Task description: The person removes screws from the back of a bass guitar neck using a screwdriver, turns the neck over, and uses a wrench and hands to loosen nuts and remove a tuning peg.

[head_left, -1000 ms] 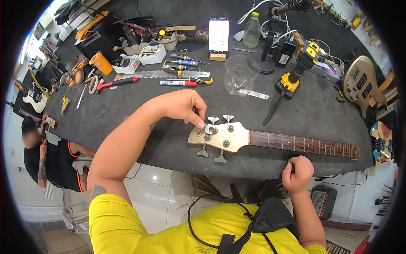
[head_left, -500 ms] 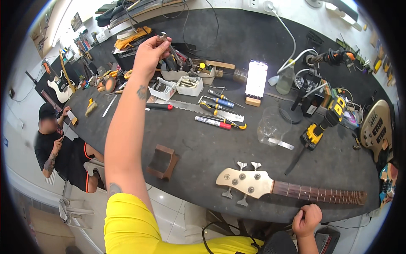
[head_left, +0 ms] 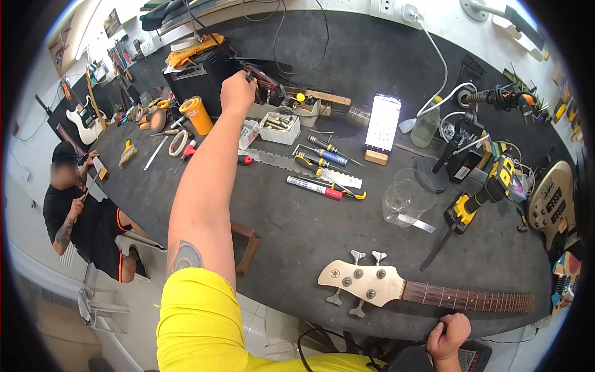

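Observation:
My left hand reaches far across the bench, its fingers closed. The metal end of a wrench shows at the fingertips; the rest is hidden by my hand and the clutter behind. Just below it stand a white box of small parts and a tray of tools. My right hand rests as a loose fist at the bench's near edge, with nothing seen in it. Beside that fist lies a bass guitar neck, its cream headstock fitted with metal tuners.
Screwdrivers, a marker and a toothed metal strip lie mid-bench. A lit phone stands behind. To the right are a clear plastic cup and a yellow drill. Another person works at the left.
My left hand has moved right and down toward the tools with the wrench. An orange tub and a tape roll now show past my forearm. My right hand stays put; the view shifts slightly.

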`<state>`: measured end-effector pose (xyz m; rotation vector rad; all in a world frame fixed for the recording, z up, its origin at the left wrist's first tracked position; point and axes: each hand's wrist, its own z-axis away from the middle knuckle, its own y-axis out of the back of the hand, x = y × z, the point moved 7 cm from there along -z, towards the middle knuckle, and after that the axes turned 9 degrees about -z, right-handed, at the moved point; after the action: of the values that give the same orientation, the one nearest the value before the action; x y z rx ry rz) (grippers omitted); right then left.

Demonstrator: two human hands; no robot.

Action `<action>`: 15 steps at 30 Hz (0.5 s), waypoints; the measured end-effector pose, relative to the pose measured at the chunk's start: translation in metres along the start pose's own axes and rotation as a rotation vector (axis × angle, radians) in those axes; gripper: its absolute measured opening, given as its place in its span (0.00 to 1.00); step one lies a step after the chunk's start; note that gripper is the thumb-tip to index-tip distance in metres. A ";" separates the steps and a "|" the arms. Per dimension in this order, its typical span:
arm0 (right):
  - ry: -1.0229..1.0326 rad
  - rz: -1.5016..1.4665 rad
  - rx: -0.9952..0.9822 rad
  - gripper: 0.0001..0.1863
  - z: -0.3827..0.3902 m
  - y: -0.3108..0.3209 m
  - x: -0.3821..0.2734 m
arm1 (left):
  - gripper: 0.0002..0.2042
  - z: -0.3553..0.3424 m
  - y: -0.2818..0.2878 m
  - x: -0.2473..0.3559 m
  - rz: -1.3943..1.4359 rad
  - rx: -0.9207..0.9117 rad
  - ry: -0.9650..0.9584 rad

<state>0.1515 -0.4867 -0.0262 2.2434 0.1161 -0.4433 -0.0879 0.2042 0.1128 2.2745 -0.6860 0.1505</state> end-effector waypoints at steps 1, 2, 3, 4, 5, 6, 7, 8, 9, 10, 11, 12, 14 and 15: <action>-0.003 0.002 0.002 0.06 0.000 0.000 0.001 | 0.12 -0.002 -0.002 0.004 -0.026 -0.039 -0.018; -0.007 0.007 0.004 0.06 0.000 0.001 0.001 | 0.13 -0.003 -0.005 0.008 -0.051 -0.077 -0.036; -0.007 0.005 0.008 0.06 0.000 0.000 0.001 | 0.13 -0.004 -0.008 0.008 -0.051 -0.075 -0.039; 0.002 0.001 0.013 0.06 -0.001 0.000 0.000 | 0.13 -0.002 -0.012 0.010 -0.065 -0.076 -0.061; 0.011 -0.003 0.020 0.06 -0.001 0.000 0.000 | 0.13 -0.002 -0.015 0.012 -0.078 -0.075 -0.083; 0.012 -0.005 0.023 0.06 -0.001 0.000 -0.001 | 0.13 -0.006 -0.015 0.010 -0.079 -0.073 -0.085; 0.008 -0.013 0.020 0.06 -0.001 -0.001 0.000 | 0.14 -0.013 -0.018 0.006 -0.128 -0.138 -0.066; 0.005 -0.022 0.016 0.06 -0.001 -0.001 0.000 | 0.14 -0.017 -0.021 0.001 -0.178 -0.203 -0.046; 0.005 -0.020 0.021 0.06 0.000 0.000 0.000 | 0.14 -0.017 -0.022 0.004 -0.175 -0.200 -0.048; 0.008 -0.018 0.021 0.06 0.001 0.000 0.000 | 0.14 -0.015 -0.027 0.002 -0.238 -0.262 0.002; 0.010 -0.019 0.020 0.06 0.001 0.001 0.000 | 0.15 -0.012 -0.031 0.000 -0.303 -0.324 0.052; 0.003 -0.004 0.026 0.06 0.002 0.003 0.001 | 0.15 -0.003 -0.032 0.014 -0.288 -0.326 0.043; -0.006 0.011 0.030 0.06 0.005 0.007 0.001 | 0.17 0.018 -0.029 0.036 -0.289 -0.356 0.130; 0.003 -0.008 0.034 0.06 0.003 0.004 0.000 | 0.18 0.012 -0.025 0.018 -0.291 -0.301 0.184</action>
<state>0.1517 -0.4919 -0.0249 2.2778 0.1202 -0.4495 -0.0606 0.2027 0.0935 2.0120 -0.2574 0.1062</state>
